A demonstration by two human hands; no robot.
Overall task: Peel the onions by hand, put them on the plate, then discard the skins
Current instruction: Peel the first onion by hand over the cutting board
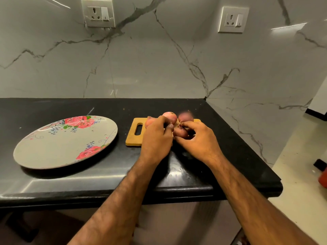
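Several pinkish-red onions lie on a small wooden cutting board on the black counter. One onion sits between my two hands; my right hand curls its fingers round it and pinches its stem tip. My left hand is beside it with fingers bent toward the same onion, thumb near the stem. Behind my hands are a pale onion, a darker blurred onion and a partly hidden onion. A grey plate with red rose prints lies to the left with nothing on it.
The counter ends at a rounded front edge and a right edge near the board. A marble wall with two power sockets rises behind. On the floor at the far right lies a red and black object.
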